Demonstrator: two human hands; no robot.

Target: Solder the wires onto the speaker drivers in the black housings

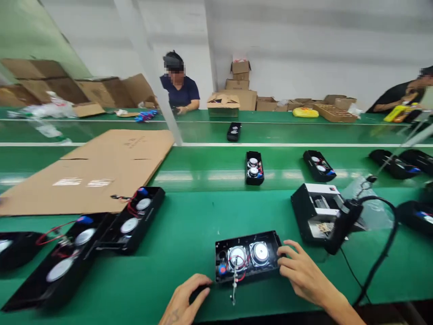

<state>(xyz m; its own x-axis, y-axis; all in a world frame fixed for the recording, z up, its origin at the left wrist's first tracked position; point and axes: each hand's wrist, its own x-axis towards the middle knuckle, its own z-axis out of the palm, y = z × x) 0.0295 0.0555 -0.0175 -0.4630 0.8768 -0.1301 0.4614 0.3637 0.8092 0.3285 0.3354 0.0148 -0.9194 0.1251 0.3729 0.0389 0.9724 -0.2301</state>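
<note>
Green bench top: glossy, with streaks of reflected light; it fills the lower head view, with further green belt beyond a white rail.

Main item: black speaker housing, lying flat and open side up on the bench, directly before the person, with two round drivers inside.

Right hand: fingers curled over the housing's right end, grasping it.

Left hand: curled, beside the housing's near left corner, on a dark shape; whether it grips that shape, I cannot tell.

Hard to make out: blurred thin metal shaft sticking out past the housing's near edge, among red wires; its kind is unclear.

Left side: two open housings lying beside a flat cardboard sheet; another housing cut off by the frame edge.

Right side: black-and-white machine, with a black cable curving past it.

Far belt: more black housings in a loose row.

Room: white walls, stacked cartons; co-worker in a dark blue shirt across the belt; second co-worker cut off at the right edge.
</note>
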